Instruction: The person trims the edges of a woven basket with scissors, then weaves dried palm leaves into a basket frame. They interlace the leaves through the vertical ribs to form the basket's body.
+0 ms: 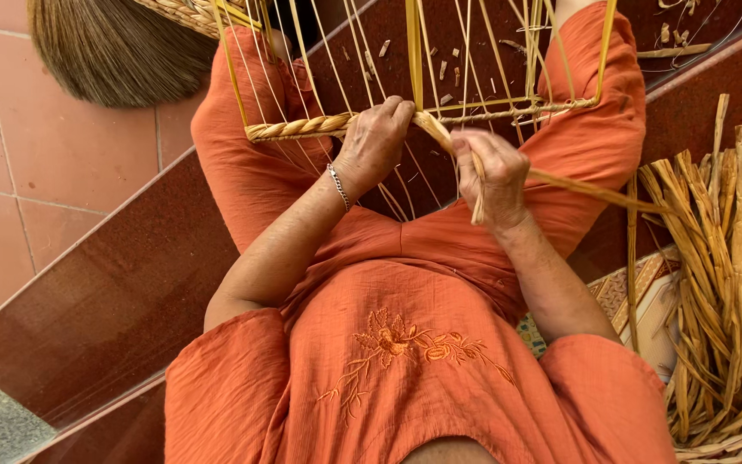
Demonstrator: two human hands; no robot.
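Observation:
A half-woven basket frame (302, 128) of thin yellow upright ribs rests over my knees, with one braided straw row running across it. My left hand (375, 142), a silver bracelet on its wrist, pinches that braided row near the middle ribs. Just to its right, my right hand (491, 176) closes on loose straw strands (594, 192), which trail off to the right. The two hands almost touch at the weave.
A heap of dried straw (723, 283) lies at my right side. A bushy broom head (118, 51) sits on the tiled floor at upper left, beside another woven piece (186, 13). Dark red stone steps (113, 292) run diagonally under me; straw scraps litter the far step.

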